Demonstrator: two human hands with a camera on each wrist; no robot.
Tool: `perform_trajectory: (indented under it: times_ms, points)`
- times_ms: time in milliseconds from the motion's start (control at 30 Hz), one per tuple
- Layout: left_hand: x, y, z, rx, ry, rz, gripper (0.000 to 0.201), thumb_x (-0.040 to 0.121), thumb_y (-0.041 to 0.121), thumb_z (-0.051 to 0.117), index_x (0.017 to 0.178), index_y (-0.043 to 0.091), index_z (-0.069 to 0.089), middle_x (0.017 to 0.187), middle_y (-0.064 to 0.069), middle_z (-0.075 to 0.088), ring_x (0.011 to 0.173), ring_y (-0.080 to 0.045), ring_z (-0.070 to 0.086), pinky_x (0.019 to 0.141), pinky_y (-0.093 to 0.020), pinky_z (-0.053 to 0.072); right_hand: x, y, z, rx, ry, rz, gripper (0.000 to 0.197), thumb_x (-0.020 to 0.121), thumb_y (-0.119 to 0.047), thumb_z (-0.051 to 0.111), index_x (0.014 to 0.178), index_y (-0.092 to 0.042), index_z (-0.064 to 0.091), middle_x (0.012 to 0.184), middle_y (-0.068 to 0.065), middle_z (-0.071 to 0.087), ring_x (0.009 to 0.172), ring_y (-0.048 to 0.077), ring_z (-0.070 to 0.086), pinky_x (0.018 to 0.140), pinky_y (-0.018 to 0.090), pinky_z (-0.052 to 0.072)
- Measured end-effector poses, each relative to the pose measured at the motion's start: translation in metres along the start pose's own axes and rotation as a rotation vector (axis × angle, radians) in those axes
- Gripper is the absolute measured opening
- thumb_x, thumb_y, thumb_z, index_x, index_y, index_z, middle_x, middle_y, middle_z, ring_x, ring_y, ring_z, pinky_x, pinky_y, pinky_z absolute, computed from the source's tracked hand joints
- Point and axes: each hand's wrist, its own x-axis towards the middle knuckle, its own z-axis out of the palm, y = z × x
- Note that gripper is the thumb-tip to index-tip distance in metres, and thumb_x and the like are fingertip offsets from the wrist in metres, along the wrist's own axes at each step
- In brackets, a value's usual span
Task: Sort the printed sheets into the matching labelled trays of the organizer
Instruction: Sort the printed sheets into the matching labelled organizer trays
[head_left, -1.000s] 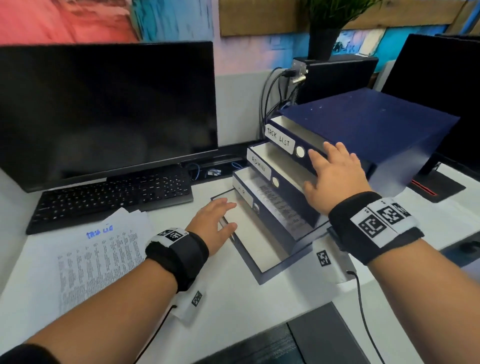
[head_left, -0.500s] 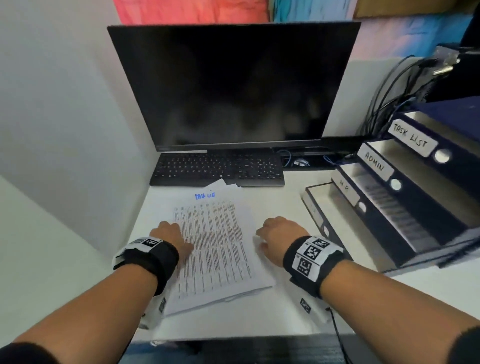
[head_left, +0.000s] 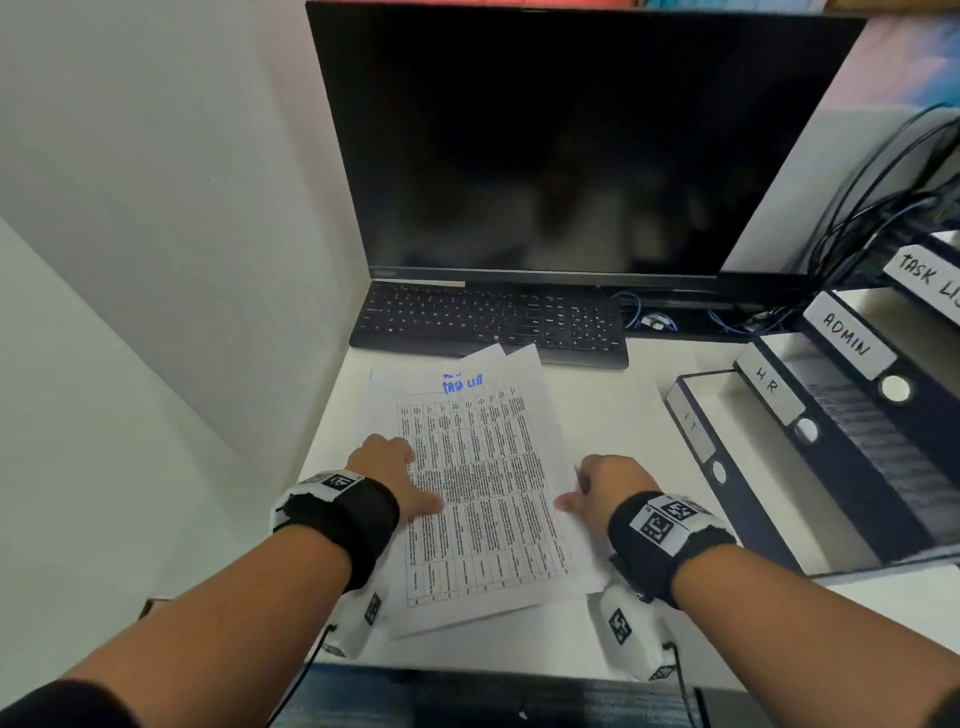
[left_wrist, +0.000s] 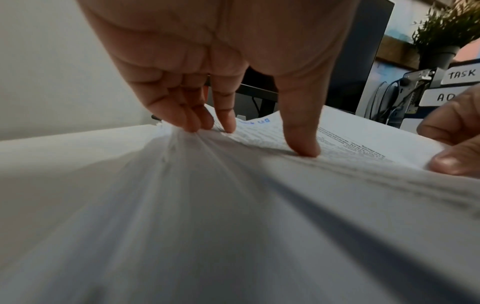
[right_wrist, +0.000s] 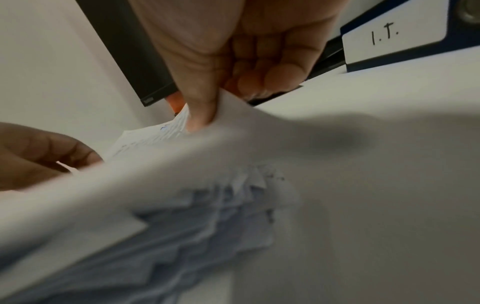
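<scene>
A stack of printed sheets (head_left: 478, 483) lies on the white desk; its top sheet is a table headed "TASK LIST" in blue ink. My left hand (head_left: 387, 462) stands arched on the stack's left edge, fingertips down at the edge and thumb (left_wrist: 303, 148) pressing on the top sheet. My right hand (head_left: 608, 483) pinches the right edge of the top sheet between thumb and curled fingers (right_wrist: 257, 82), lifting it slightly off the pile. The dark blue organizer (head_left: 831, 467) stands to the right, its stepped trays labelled I.T. (head_left: 693, 426), H.R. (head_left: 768, 382), ADMIN (head_left: 847, 335) and TASK LIST (head_left: 930, 278).
A black keyboard (head_left: 488, 322) lies just behind the sheets under a dark monitor (head_left: 571, 140). Cables (head_left: 857, 218) hang behind the organizer. A white wall (head_left: 156, 208) closes the desk on the left. The desk's front edge (head_left: 519, 660) runs under my wrists.
Both hands left the organizer and came down on the stack as my view swung left. In the last half second the right hand took hold of the top sheet's right edge.
</scene>
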Motion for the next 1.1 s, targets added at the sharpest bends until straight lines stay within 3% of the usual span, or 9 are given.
perform_trajectory:
  times_ms: [100, 300, 400, 533, 600, 700, 867, 1033, 1100]
  points:
    - [0.0, -0.002, 0.002, -0.059, 0.026, 0.003, 0.079, 0.067, 0.054, 0.075, 0.131, 0.02, 0.044, 0.13, -0.005, 0.04, 0.115, -0.023, 0.051, 0.097, -0.034, 0.045, -0.002, -0.001, -0.001, -0.017, -0.006, -0.027, 0.038, 0.089, -0.041, 0.06, 0.066, -0.022, 0.035, 0.068, -0.007, 0.043, 0.079, 0.018, 0.05, 0.066, 0.025, 0.037]
    - [0.004, -0.006, -0.008, -0.035, 0.051, -0.017, 0.069, 0.084, 0.047, 0.062, 0.138, 0.014, 0.035, 0.139, -0.009, 0.038, 0.122, -0.026, 0.047, 0.099, -0.035, 0.041, 0.0, 0.005, -0.002, -0.018, -0.009, -0.029, 0.037, 0.091, -0.035, 0.056, 0.065, -0.019, 0.036, 0.068, -0.006, 0.043, 0.076, 0.017, 0.049, 0.059, 0.023, 0.035]
    - [0.007, -0.009, -0.014, 0.025, 0.004, 0.002, 0.045, 0.081, 0.045, 0.065, 0.11, 0.016, 0.049, 0.123, -0.007, 0.049, 0.1, -0.021, 0.052, 0.082, -0.03, 0.044, -0.001, 0.018, -0.003, 0.032, 0.01, 0.031, 0.035, 0.093, -0.029, 0.053, 0.065, -0.018, 0.036, 0.069, -0.005, 0.043, 0.078, 0.017, 0.049, 0.055, 0.021, 0.033]
    - [0.006, -0.01, -0.015, 0.109, -0.011, 0.007, 0.046, 0.074, 0.047, 0.071, 0.095, 0.015, 0.047, 0.1, -0.003, 0.051, 0.087, -0.017, 0.048, 0.074, -0.027, 0.04, -0.014, 0.045, 0.0, 0.201, 0.12, 0.147, 0.029, 0.092, -0.018, 0.051, 0.066, -0.018, 0.038, 0.069, -0.002, 0.048, 0.065, 0.014, 0.05, 0.052, 0.021, 0.035]
    - [0.005, -0.01, -0.014, 0.11, -0.012, 0.0, 0.056, 0.069, 0.053, 0.074, 0.1, 0.015, 0.047, 0.105, -0.004, 0.053, 0.093, -0.018, 0.053, 0.078, -0.028, 0.043, -0.02, 0.06, 0.004, 0.335, 0.179, 0.188, 0.021, 0.089, -0.015, 0.056, 0.072, -0.014, 0.044, 0.071, 0.001, 0.053, 0.062, 0.012, 0.05, 0.051, 0.023, 0.037]
    - [0.001, -0.007, -0.012, 0.136, -0.03, -0.01, 0.074, 0.064, 0.062, 0.074, 0.114, 0.014, 0.047, 0.114, -0.004, 0.052, 0.103, -0.02, 0.054, 0.084, -0.031, 0.046, -0.022, 0.075, 0.006, 0.354, 0.221, 0.229, 0.017, 0.085, -0.022, 0.065, 0.083, -0.015, 0.05, 0.077, 0.0, 0.058, 0.069, 0.012, 0.054, 0.061, 0.024, 0.043]
    - [-0.004, -0.005, -0.003, 0.146, -0.039, 0.02, 0.085, 0.063, 0.067, 0.072, 0.122, 0.014, 0.042, 0.121, -0.005, 0.047, 0.107, -0.021, 0.052, 0.086, -0.033, 0.046, -0.02, 0.079, 0.006, 0.261, 0.234, 0.229, 0.028, 0.083, -0.029, 0.068, 0.07, -0.017, 0.046, 0.068, -0.002, 0.053, 0.059, 0.008, 0.045, 0.049, 0.018, 0.033]
    - [-0.007, -0.001, -0.006, 0.145, -0.029, 0.05, 0.086, 0.06, 0.064, 0.075, 0.123, 0.016, 0.041, 0.12, -0.004, 0.043, 0.103, -0.021, 0.054, 0.083, -0.033, 0.049, -0.017, 0.077, 0.01, 0.439, 0.251, 0.183, 0.036, 0.077, -0.023, 0.076, 0.061, -0.013, 0.045, 0.061, 0.0, 0.047, 0.056, 0.013, 0.04, 0.052, 0.021, 0.036]
    - [-0.005, 0.001, -0.007, 0.099, -0.003, 0.1, 0.09, 0.063, 0.061, 0.075, 0.132, 0.016, 0.037, 0.127, -0.004, 0.04, 0.111, -0.021, 0.051, 0.09, -0.034, 0.047, -0.017, 0.074, 0.011, 0.515, 0.262, 0.159, 0.039, 0.075, -0.02, 0.078, 0.058, -0.013, 0.044, 0.057, -0.001, 0.043, 0.053, 0.013, 0.037, 0.051, 0.021, 0.035]
